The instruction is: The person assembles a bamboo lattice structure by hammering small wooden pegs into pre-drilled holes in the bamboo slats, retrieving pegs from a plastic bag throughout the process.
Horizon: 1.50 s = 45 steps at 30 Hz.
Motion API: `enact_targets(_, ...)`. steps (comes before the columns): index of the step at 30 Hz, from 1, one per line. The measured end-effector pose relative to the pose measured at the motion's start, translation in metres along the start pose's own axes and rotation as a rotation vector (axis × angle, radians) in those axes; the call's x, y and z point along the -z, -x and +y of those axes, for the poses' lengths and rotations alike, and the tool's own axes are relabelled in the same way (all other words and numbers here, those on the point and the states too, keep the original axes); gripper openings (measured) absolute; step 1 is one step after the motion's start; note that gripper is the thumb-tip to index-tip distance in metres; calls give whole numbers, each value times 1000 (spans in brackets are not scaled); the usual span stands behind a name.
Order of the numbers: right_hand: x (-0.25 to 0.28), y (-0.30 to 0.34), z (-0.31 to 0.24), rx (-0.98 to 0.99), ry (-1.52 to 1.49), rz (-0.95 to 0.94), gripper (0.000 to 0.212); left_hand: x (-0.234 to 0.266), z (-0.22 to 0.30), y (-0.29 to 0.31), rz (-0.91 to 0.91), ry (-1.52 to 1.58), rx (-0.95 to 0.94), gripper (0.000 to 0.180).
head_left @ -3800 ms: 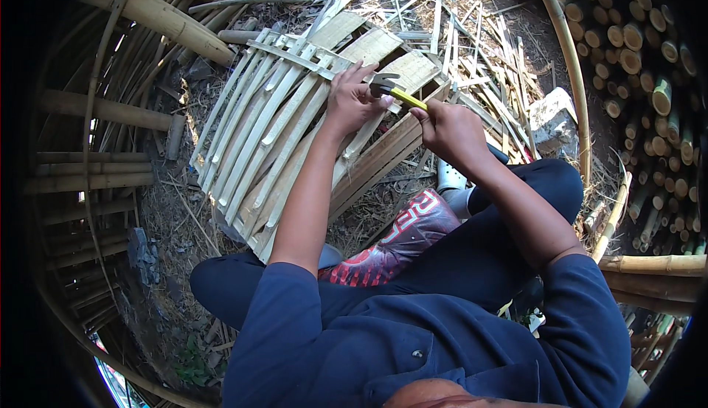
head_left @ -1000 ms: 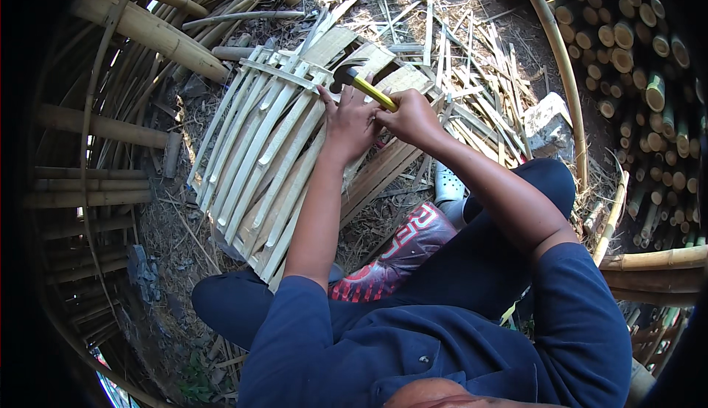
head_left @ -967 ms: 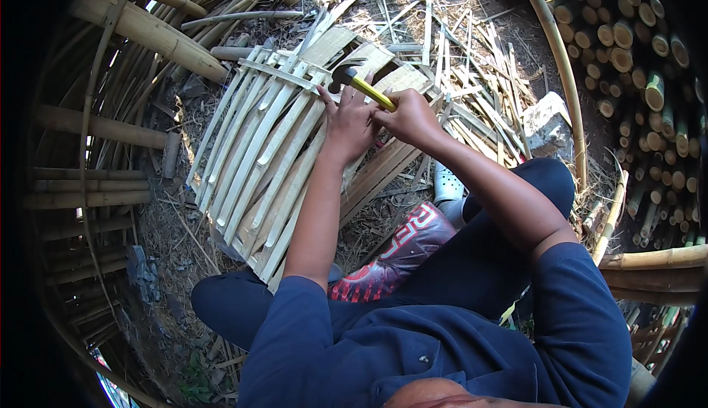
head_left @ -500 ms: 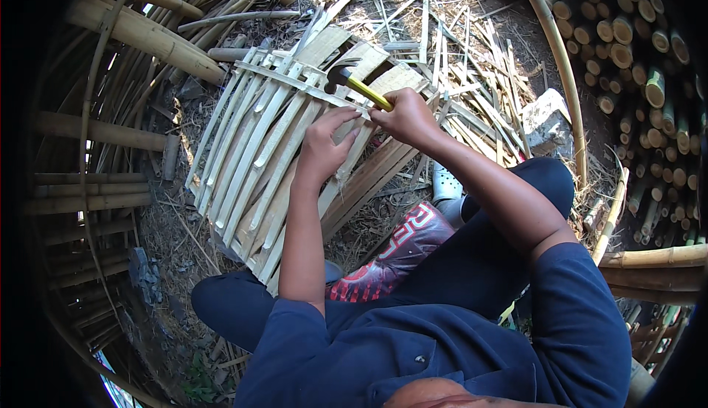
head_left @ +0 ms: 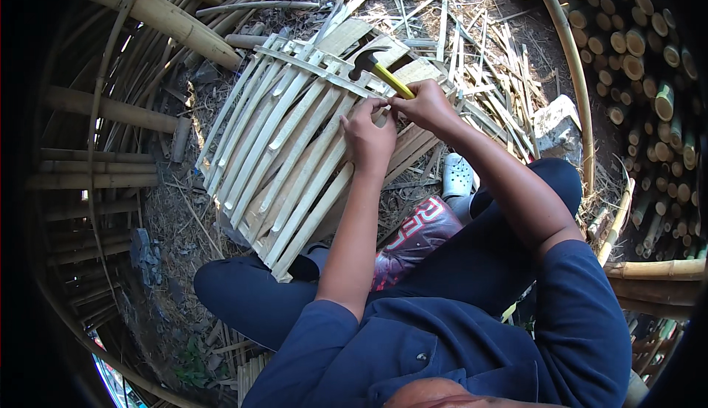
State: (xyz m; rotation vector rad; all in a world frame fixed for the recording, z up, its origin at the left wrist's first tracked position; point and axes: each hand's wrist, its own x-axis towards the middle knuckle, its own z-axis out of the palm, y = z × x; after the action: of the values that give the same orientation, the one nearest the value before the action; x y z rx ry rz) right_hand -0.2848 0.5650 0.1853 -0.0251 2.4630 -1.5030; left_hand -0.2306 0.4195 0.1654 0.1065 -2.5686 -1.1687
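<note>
On my feed I have a claw hammer, yellow-handled and dark-headed, slanting with its head toward the upper left, above pale slats lying side by side, a narrow strip crossing near their far ends.

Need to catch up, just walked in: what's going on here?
A person sits by a row of slats with a strip across them. The right hand has a yellow-handled hammer in its grip, near the strip. The left hand is close to the strip's right end; whether it holds anything is unclear.
</note>
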Motion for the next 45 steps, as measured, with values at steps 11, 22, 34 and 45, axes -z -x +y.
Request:
enact_targets(11, 0, -2, 4, 14, -12, -25, 38, -13, -10, 5, 120, -50, -66, 17)
enact_targets(22, 27, 5, -11, 133, 82, 78, 47, -16, -8, 7, 175, -31, -86, 12)
enact_targets(34, 69, 50, 0, 485, 233, -41, 42, -18, -11, 8, 191, -32, -71, 11)
enact_targets(45, 64, 62, -10, 549, 542, 22, 36, -17, -11, 7, 185, -37, -52, 9)
